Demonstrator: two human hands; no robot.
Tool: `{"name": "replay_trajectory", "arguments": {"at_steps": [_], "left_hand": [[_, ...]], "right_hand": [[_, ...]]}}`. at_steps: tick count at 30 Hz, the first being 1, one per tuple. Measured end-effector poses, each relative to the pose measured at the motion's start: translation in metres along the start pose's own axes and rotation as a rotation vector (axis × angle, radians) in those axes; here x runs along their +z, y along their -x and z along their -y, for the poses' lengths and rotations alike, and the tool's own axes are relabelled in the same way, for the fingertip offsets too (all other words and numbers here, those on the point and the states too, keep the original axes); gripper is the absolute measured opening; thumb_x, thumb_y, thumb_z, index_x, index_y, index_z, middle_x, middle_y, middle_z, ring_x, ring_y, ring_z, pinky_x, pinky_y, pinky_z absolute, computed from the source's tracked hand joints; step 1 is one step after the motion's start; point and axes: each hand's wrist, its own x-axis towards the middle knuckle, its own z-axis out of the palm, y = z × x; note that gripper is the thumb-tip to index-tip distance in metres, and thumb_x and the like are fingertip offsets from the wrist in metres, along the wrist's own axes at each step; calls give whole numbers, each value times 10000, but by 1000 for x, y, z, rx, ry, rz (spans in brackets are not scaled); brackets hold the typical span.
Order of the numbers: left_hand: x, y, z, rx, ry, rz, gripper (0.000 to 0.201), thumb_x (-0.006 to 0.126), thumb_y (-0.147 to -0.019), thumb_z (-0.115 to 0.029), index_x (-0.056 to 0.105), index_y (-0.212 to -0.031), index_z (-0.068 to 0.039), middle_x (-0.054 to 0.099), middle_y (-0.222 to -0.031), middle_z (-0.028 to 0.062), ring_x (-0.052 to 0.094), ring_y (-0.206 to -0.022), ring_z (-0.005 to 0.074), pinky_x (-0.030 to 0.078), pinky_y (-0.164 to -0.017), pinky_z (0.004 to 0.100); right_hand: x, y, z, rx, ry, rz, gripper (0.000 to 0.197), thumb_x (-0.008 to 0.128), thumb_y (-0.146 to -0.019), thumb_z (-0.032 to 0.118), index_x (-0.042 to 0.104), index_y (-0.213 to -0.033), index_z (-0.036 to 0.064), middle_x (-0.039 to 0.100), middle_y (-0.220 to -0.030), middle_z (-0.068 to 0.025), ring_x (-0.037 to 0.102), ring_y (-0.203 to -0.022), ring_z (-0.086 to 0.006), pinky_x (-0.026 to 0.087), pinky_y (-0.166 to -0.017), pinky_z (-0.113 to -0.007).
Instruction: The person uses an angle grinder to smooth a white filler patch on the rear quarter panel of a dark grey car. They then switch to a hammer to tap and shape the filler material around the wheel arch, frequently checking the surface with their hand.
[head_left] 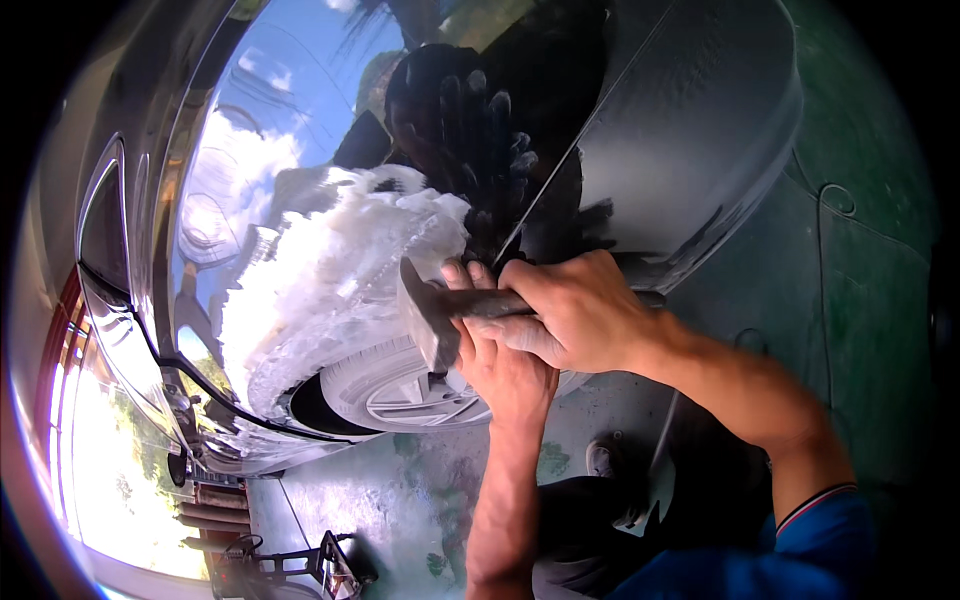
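Note:
In my right hand (590, 310) is a hammer (430, 318), its dark handle crossing above my other hand and its grey head pointing left. My fingers are wrapped round the handle. My left hand (508, 380) lies beneath the hammer with its fingers stretched out toward the car's body panel (690, 110), next to the wheel arch. Part of that hand is covered by the handle and my right hand, and whether it presses on the panel is hard to see. White, sanded-looking filler (330, 240) spreads over the dark glossy paint around the arch.
The car wheel (395, 385) sits under the arch, pale with dust. A dark panel seam (590, 120) runs up from my hands. Green floor (860, 290) with a thin cable (822, 260) lies at the right. A black stand (325, 565) is at the lower left.

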Motion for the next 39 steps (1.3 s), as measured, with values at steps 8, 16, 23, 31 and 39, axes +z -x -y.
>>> {"name": "replay_trajectory", "arguments": {"at_steps": [8,16,23,31,39], "left_hand": [[-32,-49,49,-84,-210,-73,747,465,-1013,-521,345,-1548,-14,298,-1624,200,203,-1530,384,56,-1227,543],[-36,-133,52,280,-322,9,846,388,-974,-683,360,-1553,-66,325,-1618,164,237,-1526,338,131,-1224,535],[-41,-56,72,510,-352,296,787,528,-934,-609,395,-1552,-141,324,-1637,61,280,-1520,251,154,-1221,538],[-62,-68,74,477,-289,369,779,630,-879,-535,438,-1533,-158,351,-1625,33,305,-1511,220,170,-1218,536],[-55,-40,70,464,-276,371,748,643,-865,-534,483,-1500,-172,343,-1625,7,282,-1515,192,110,-1243,534]], "right_hand": [[-41,74,-10,225,-431,-51,239,681,-940,250,619,-886,26,594,-672,-48,596,-578,-158,458,-546,-329],[-50,117,-28,597,-720,-90,379,533,-1040,401,519,-958,31,437,-670,11,392,-544,-57,318,-493,-226],[-52,107,-25,593,-683,-72,435,544,-1026,449,529,-930,25,454,-652,2,400,-537,-62,320,-495,-234],[-44,101,-18,551,-652,-83,354,549,-1025,367,542,-951,21,470,-685,-6,392,-553,-62,325,-508,-231],[-22,58,-5,426,-613,-136,181,633,-976,171,616,-921,-1,565,-694,11,504,-610,-74,427,-567,-268]]}}
